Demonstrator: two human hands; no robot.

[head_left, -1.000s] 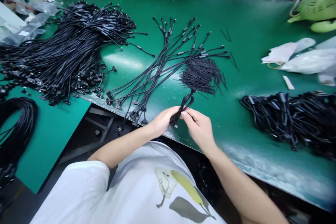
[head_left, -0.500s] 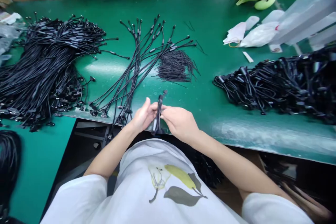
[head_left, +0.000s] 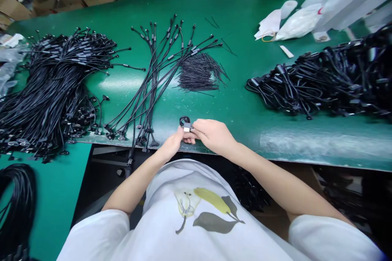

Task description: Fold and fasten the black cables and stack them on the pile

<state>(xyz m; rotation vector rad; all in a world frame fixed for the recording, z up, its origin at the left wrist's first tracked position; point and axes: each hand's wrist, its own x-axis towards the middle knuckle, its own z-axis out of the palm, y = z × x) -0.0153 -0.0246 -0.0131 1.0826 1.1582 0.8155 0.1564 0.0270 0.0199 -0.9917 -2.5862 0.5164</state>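
Dropped from mid-air, the cable (head_left: 184, 121) now sits coiled just above the table (head_left: 275, 130) edge, loop pointing away from the body, pinched by both left hand (head_left: 173, 144) and right hand (head_left: 212, 135), the right nearer its pale tag (head_left: 186, 129)

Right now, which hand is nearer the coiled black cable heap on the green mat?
Right hand, down-left of the coiled black cable heap; left hand farther left.

Bright, even light is falling across the bench, throwing pale glare along the green mat (head_left: 318, 144) and faint glints on the black cables (head_left: 152, 77), while wide-angle distortion is bowing the frame's edges.
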